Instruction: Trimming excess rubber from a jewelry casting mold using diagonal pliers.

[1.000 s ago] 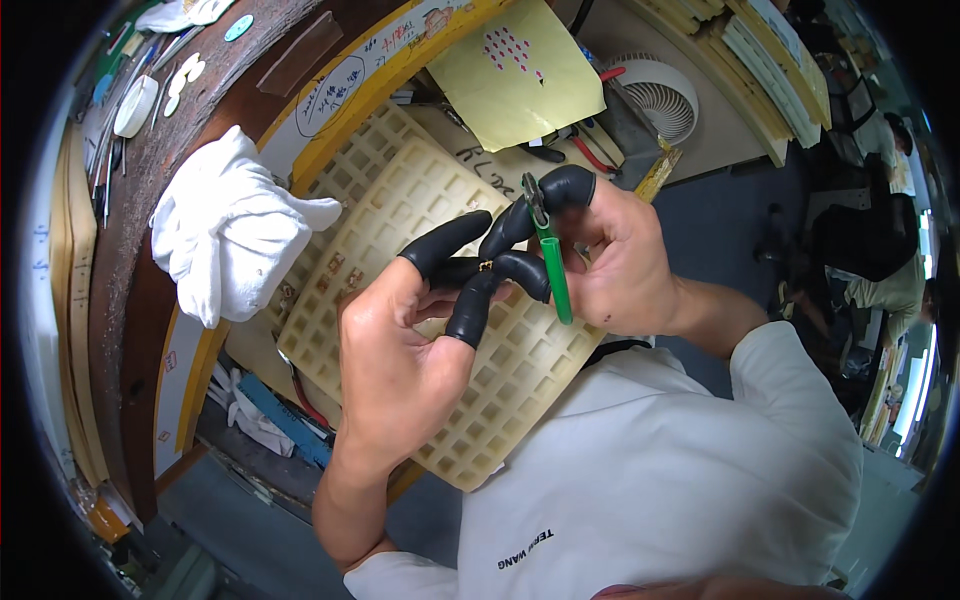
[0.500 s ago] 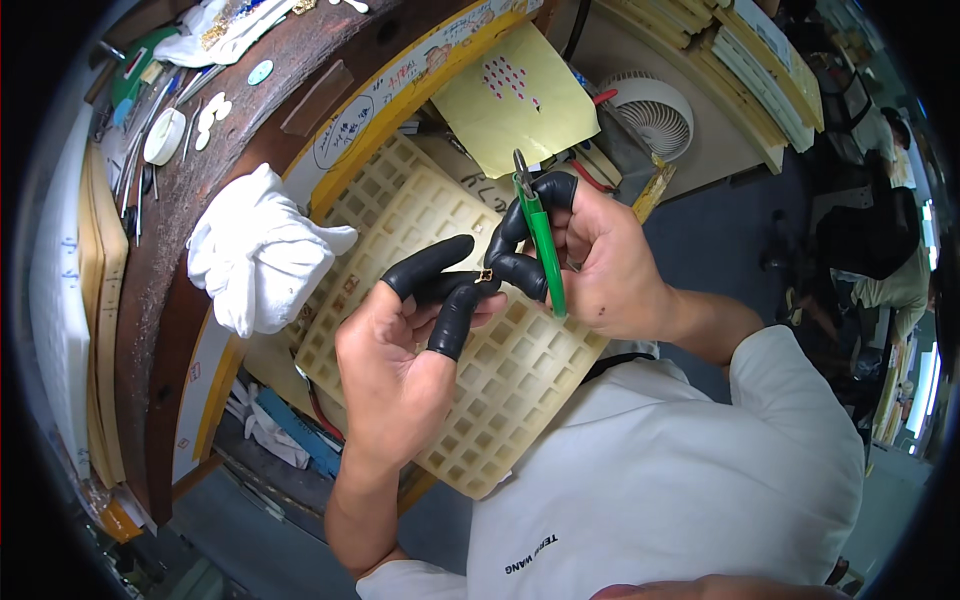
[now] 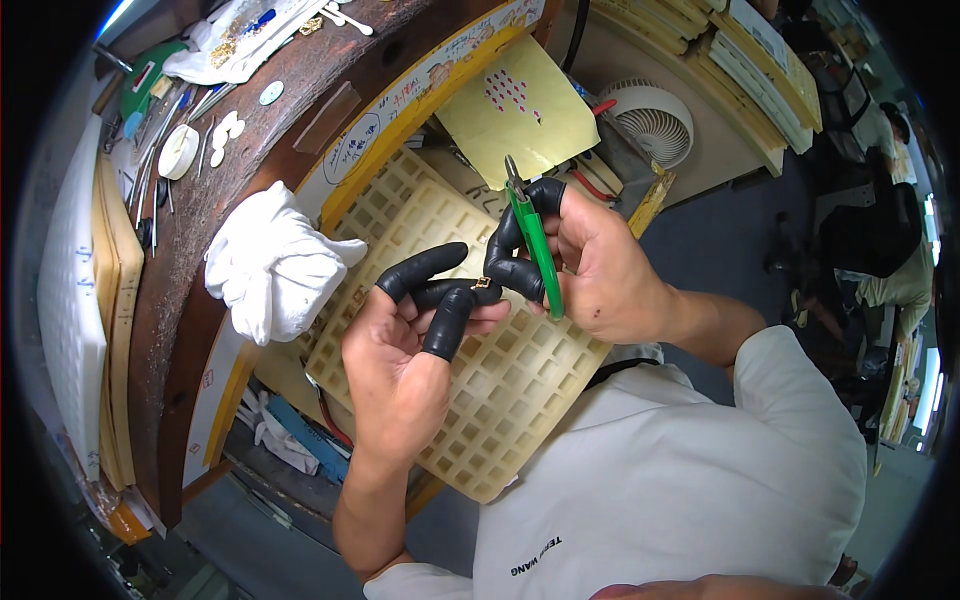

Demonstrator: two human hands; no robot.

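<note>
So the left hand point(image 3: 405, 365) has a narrow pinch going, with a tiny gold-coloured piece point(image 3: 482, 283) right at its black-covered fingertips, just beside the right hand's fingers. The right hand point(image 3: 600, 265) is curled around some green-handled pliers point(image 3: 538, 245), metal tips pointing to the far side. Both hands are over a pale tray point(image 3: 490, 420) full of little square pockets. A bunched white cloth point(image 3: 275, 270) sits to the left, a yellow sheet point(image 3: 515, 110) with pinkish dots is on the far side, and a white fan point(image 3: 645, 120) is far right. Tools crowd the brown surface point(image 3: 255, 135), far left.
</note>
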